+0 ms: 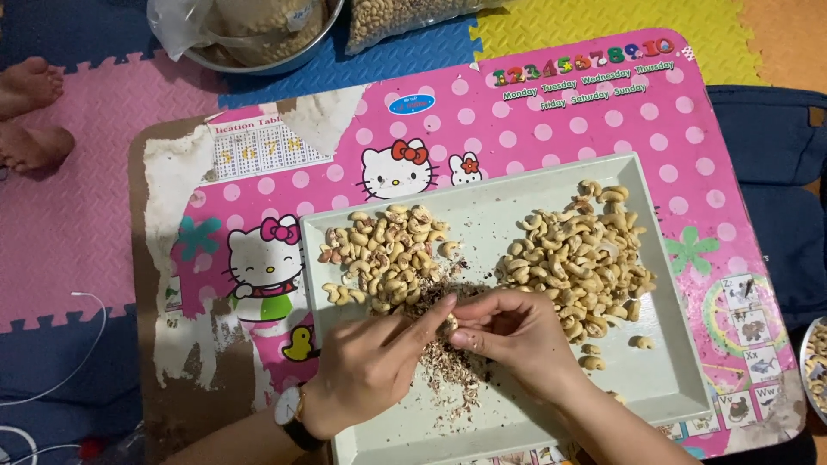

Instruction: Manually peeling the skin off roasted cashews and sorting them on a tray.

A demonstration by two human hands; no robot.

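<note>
A pale green rectangular tray (663, 379) lies on a low pink cartoon-print table (534, 120). On its left part sits a heap of cashew nuts with brown skin (383, 254); a larger heap of paler peeled cashews (577, 258) fills the right part. Brown skin flakes (448, 366) are scattered at the front middle. My left hand (370, 362), with a wristwatch, and my right hand (517, 336) meet over the flakes. Both pinch one cashew (450, 324) between their fingertips.
A metal bowl (258, 56) with plastic bags stands beyond the table at the back left, next to a clear bag of nuts (405, 17). Another person's bare feet (30, 112) rest on the foam floor mats at far left. White cables (77, 344) lie near left. Another dish's rim (814, 370) shows at right.
</note>
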